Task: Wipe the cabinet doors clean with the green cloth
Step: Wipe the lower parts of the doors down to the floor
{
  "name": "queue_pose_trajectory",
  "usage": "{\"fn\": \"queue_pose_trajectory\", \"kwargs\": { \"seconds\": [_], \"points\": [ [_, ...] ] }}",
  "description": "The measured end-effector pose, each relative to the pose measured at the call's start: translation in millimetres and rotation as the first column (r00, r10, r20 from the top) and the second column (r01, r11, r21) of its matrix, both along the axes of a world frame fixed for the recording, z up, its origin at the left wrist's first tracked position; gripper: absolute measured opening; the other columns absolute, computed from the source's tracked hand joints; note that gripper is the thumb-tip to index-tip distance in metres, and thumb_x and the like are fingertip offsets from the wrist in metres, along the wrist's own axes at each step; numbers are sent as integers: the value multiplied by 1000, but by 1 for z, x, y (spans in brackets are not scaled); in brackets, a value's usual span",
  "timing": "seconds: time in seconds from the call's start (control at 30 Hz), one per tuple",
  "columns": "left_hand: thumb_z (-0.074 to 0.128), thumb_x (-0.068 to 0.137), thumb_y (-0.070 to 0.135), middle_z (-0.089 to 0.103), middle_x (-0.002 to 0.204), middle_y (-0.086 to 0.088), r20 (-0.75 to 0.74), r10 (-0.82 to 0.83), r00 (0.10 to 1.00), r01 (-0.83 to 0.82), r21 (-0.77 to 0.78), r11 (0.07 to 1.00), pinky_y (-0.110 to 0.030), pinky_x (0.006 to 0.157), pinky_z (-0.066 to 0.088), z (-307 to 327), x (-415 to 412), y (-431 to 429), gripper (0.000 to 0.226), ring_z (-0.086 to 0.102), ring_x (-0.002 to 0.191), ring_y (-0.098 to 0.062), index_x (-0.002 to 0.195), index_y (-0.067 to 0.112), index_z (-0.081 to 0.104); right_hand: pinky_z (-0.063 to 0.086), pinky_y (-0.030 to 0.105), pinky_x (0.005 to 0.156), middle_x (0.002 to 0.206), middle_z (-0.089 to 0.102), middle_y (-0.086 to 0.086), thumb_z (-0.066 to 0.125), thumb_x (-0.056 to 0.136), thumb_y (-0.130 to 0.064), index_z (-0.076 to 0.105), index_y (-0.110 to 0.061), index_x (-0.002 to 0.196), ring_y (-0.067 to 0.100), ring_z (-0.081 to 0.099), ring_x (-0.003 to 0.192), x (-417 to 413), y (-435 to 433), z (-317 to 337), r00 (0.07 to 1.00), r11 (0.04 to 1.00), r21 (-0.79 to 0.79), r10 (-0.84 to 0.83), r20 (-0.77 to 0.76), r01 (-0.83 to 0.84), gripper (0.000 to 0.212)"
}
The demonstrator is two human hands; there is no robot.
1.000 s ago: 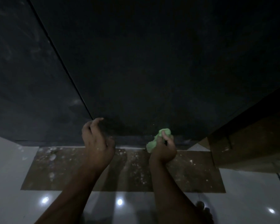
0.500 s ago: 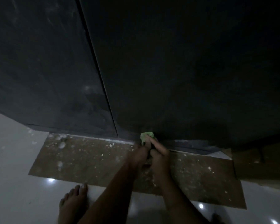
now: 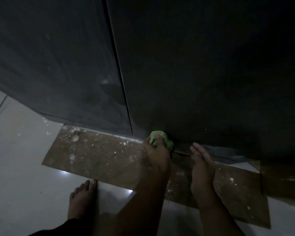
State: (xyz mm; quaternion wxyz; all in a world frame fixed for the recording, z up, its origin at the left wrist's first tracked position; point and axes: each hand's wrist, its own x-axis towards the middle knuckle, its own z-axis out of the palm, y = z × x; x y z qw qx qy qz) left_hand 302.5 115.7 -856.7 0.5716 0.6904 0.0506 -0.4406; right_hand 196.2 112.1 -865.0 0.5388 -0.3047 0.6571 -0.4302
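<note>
Two tall dark cabinet doors (image 3: 203,65) fill the far part of the scene and meet at a thin vertical seam (image 3: 119,74). The left door (image 3: 58,65) shows pale smears and dusty streaks, so it likely needs more wiping. The right one is too dim to judge.

Below them, a speckled brown floor strip (image 3: 100,154) runs along the base, set into glossy white tiles (image 3: 24,167). A bare foot (image 3: 82,198) is planted at the near left, probably to steady a low crouch.

The left hand (image 3: 157,154) reaches down to the bottom edge of the right door, just right of the seam. Its fingers are curled round the green cloth (image 3: 160,138), clamping it against the door's foot, seemingly to scrub the lowest edge.

The right hand (image 3: 202,164) hovers just beside it, fingers straight and apart from the cloth, holding nothing.

The cloth is bright green, bunched into a small crumpled wad, partly hidden under the fingers.
</note>
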Motion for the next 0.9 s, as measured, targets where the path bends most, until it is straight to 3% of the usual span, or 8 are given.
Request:
{"fn": "queue_pose_trajectory", "kwargs": {
  "seconds": [0.07,0.2,0.37,0.5,0.57,0.73,0.83,0.9],
  "points": [
    [48,102,36,57,122,-9,7,110,994,-109,-49,993,-43,87,57,-6,10,-2,32,61,105,-25,130,21,43,49,35,102,106,71,-12,51,98,2,71,-24,110,9,64,111,1,-4,0,999,1000,-5,-13,-34,13,35],
    [50,103,29,56,111,-5,46,342,939,-335,-117,935,-28,64,52,2,45,0,22,61,93,-19,122,21,44,51,37,101,98,70,-21,57,99,-6,74,-20,111,0,63,104,6,-5,1,998,1000,-10,-19,-68,19,25],
    [61,95,30,60,113,-13,155,537,829,-450,-386,805,-27,69,56,7,84,0,29,63,93,-20,115,15,48,51,28,96,103,70,-18,54,100,-8,73,-23,107,-7,62,98,10,2,2,989,996,-43,67,-128,-73,25],
    [65,91,33,56,121,-20,252,403,880,-282,-407,869,-42,83,55,5,72,8,26,61,101,-29,110,26,48,51,37,99,103,71,-15,53,100,-9,72,-28,101,1,63,101,13,6,-3,986,993,-53,102,-133,-110,27],
    [65,95,21,56,118,-18,289,376,880,-258,-372,891,-39,81,56,-4,71,7,22,60,99,-25,104,32,48,50,40,100,102,71,-17,54,101,-12,72,-30,101,2,63,101,16,8,-5,982,988,-37,144,-121,-149,26],
    [70,79,37,57,115,-22,240,285,928,-212,-288,934,-52,77,54,-29,78,12,22,60,96,-33,86,48,52,48,44,103,107,70,-17,59,98,-20,75,-32,100,6,62,107,27,14,-16,938,942,60,333,-95,-329,21],
    [68,86,16,55,119,-25,170,203,964,-161,-232,959,-55,81,53,-50,87,17,27,57,99,-33,97,35,52,47,45,104,114,67,-17,64,95,-22,76,-35,99,4,59,109,32,22,-23,925,927,102,370,-84,-361,17],
    [71,78,22,50,120,-37,145,116,983,-87,-193,977,-54,74,53,-75,92,18,39,54,95,-37,110,13,50,47,45,105,114,68,-19,66,94,-21,77,-33,99,4,59,110,32,26,-28,927,924,134,369,-69,-358,17]
  ]
}}
